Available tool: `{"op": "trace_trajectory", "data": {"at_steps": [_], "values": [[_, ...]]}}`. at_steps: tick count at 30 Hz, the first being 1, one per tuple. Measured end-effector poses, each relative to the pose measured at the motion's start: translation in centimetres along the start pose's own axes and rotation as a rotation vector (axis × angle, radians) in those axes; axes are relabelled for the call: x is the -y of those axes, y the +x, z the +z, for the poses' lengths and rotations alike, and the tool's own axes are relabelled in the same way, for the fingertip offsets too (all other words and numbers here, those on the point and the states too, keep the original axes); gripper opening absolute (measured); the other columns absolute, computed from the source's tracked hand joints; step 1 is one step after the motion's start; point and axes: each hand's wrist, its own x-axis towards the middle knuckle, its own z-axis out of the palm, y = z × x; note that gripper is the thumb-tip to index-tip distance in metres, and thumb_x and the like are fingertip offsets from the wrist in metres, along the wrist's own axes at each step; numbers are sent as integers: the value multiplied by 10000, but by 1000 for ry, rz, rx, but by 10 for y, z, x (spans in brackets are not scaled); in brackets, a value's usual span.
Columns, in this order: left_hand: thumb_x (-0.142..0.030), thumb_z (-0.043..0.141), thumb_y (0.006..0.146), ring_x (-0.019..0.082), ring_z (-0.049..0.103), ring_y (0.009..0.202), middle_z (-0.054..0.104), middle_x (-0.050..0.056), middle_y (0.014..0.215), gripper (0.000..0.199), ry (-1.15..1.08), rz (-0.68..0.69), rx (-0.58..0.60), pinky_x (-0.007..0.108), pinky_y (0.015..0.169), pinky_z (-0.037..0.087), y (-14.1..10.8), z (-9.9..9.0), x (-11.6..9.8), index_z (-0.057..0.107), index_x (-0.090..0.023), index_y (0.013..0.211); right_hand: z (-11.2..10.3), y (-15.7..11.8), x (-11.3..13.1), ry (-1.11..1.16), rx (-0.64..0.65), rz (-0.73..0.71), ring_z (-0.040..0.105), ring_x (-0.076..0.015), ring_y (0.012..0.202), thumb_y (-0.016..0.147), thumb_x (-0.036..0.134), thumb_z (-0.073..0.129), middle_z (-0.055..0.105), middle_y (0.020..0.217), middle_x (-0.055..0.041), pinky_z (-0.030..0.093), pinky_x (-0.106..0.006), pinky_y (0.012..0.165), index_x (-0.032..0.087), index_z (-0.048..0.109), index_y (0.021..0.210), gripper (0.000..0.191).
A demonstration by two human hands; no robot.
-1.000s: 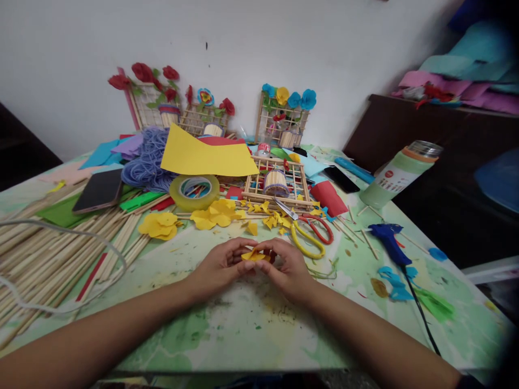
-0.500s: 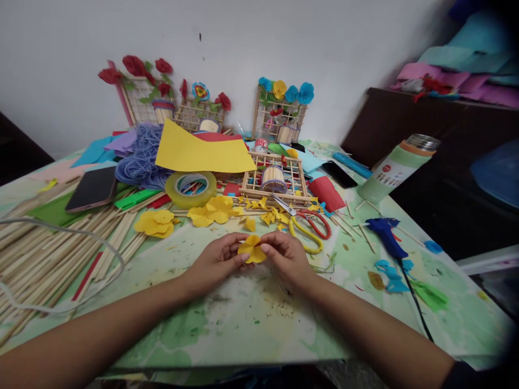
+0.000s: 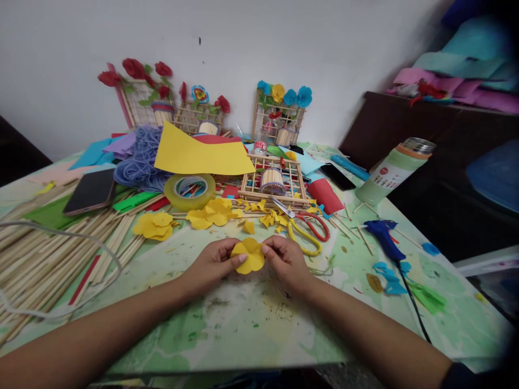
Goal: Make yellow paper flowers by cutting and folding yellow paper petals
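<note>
My left hand (image 3: 214, 263) and my right hand (image 3: 285, 260) together hold a small round yellow paper flower (image 3: 248, 255) just above the table, its flat face turned toward me. Fingertips of both hands pinch its left and right edges. Just beyond it lie more yellow paper flowers (image 3: 154, 226) and yellow scraps (image 3: 270, 218). Scissors with yellow and red handles (image 3: 304, 229) lie close to my right hand.
A roll of clear tape (image 3: 188, 191), a yellow sheet (image 3: 203, 154), a stick frame (image 3: 275, 182), a phone (image 3: 90, 190), blue yarn (image 3: 141, 161). Bamboo sticks (image 3: 48, 254) and a white cable (image 3: 60, 237) at left. Blue glue gun (image 3: 384, 239) and green bottle (image 3: 395, 172) at right.
The yellow flower was folded flat between my fingers; it has been opened and tilted up so its round face shows. Both hands stayed in place.
</note>
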Motion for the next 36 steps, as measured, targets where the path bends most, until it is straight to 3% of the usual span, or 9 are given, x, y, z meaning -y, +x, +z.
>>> {"op": "trace_trajectory", "data": {"at_steps": [8,16,26,31,36], "values": [[-453,625,739,105,492,601,567,2,699,345,36,-14,-9,207,539,394,2,-2,3,585,-121,826,2,1,-2,36,-1,-7,480,-115,589,847,329,469,536,627,4,380,-228,562,178,554,705,224],[-477,588,751,95,415,567,468,-30,624,353,171,88,20,199,509,318,6,-6,6,541,-127,735,5,2,-2,-107,17,-41,440,-103,556,818,314,517,516,599,18,334,-220,535,170,565,699,193],[-388,484,829,123,453,581,483,-24,599,294,688,278,-248,232,544,340,8,-27,-5,538,-153,660,-1,7,-10,-114,-113,53,448,-115,526,821,360,485,505,566,12,344,-226,509,183,516,648,249],[-319,500,819,219,553,894,626,86,914,212,888,464,-481,357,829,432,20,-61,-7,630,-153,844,0,8,-9,-158,-123,54,457,-121,544,820,361,495,503,574,9,355,-229,523,184,515,643,251],[-272,517,806,250,524,979,586,101,997,194,988,458,-593,428,897,421,35,-93,-3,628,-154,912,0,8,-6,-176,-90,44,462,-120,548,826,358,485,505,578,7,360,-226,525,181,519,646,255]]}}
